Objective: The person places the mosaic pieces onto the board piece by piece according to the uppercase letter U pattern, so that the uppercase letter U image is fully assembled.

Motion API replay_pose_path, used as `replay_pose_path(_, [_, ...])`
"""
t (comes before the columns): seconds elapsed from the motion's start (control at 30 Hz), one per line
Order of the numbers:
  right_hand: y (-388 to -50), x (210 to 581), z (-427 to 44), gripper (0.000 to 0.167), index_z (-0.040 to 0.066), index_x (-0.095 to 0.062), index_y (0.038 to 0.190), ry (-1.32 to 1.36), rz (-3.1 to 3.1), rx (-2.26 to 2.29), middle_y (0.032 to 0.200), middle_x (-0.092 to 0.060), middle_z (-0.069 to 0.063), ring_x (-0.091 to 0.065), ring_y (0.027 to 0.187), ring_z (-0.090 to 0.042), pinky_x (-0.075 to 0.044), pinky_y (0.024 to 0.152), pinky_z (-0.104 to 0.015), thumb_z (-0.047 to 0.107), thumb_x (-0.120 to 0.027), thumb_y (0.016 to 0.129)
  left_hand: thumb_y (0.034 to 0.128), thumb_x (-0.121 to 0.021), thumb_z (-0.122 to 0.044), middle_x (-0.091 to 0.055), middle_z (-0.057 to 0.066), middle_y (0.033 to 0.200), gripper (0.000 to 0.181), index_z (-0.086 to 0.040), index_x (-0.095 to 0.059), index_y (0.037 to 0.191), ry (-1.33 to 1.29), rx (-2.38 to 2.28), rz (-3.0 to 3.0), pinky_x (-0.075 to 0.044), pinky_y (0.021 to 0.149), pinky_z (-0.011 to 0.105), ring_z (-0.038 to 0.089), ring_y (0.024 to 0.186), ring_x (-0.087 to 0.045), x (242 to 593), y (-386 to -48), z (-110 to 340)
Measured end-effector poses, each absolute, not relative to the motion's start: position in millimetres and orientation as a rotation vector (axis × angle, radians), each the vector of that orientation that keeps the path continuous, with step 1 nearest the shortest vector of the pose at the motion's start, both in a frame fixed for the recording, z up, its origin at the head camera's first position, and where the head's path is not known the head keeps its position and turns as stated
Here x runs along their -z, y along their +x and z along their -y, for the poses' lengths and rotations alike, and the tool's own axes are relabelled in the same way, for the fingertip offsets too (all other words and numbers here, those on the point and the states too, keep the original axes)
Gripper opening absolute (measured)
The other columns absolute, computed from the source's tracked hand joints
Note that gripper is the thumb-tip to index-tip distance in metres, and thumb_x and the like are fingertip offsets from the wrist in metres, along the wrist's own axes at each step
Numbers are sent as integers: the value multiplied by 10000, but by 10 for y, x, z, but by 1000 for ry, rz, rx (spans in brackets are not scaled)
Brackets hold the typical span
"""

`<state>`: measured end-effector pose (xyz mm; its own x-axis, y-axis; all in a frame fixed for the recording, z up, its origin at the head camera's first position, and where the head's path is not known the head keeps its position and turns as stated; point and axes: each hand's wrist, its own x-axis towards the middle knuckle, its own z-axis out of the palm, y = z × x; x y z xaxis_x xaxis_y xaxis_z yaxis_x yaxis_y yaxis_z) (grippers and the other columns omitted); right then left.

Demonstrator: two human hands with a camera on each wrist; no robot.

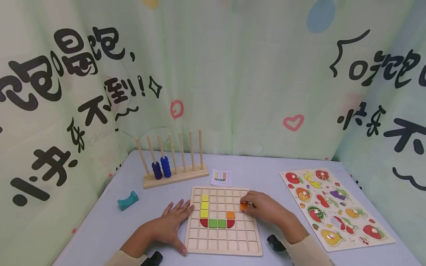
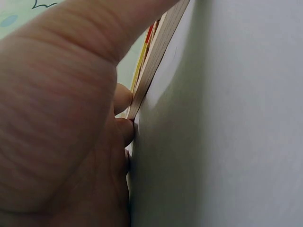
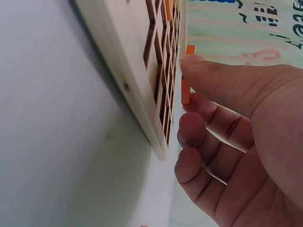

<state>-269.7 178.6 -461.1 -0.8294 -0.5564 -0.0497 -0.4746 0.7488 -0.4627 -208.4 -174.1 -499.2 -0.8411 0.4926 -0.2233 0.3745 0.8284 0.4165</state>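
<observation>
A wooden grid board [image 1: 203,244] lies on the table, with yellow squares [image 1: 204,204], green squares [image 1: 217,223], red curved pieces [image 1: 230,223] and one orange square [image 1: 230,215] set in its cells. Between thumb and index finger, my right hand [image 1: 267,209] pinches another orange square tile [image 3: 186,90] over the board's right side. My left hand [image 1: 169,227] lies spread at the board's left edge; in the left wrist view its thumb and fingertips touch the wooden side. Behind the board sits a small pattern card [image 1: 226,173] showing a similar coloured U shape.
A wooden peg rack [image 1: 176,179] with blue beads on two pegs stands at the back left. The teal curved block [image 1: 128,200] lies left of my left hand. On the right is a fruit puzzle board [image 1: 332,210]. Printed curtains [image 1: 233,92] surround the table.
</observation>
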Motion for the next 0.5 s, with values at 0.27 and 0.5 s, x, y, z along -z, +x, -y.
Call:
replay_pose_path(0.27, [-2716,4619,-1653,233,140,-707,1134,-882,-2749,634,1025,-585,115,-528,935,-131,-490,883,-384,165,-700,903,486,-762,-789,-128,49,1621,1360,-188,-201,1569,657,-518,-2679,56,1122,583,291,1476,41,4994,-2087,1742])
replay_pose_path(0.5, [-2753,4655,-1575,245,154,-707,1141,-939,-2750,590,1057,-585,122,-526,951,-109,-493,898,-364,191,-709,899,493,-772,-775,-137,58,1620,1353,-178,-208,1568,650,-527,-2674,54,1119,593,300,1476,36,4974,-2078,1743])
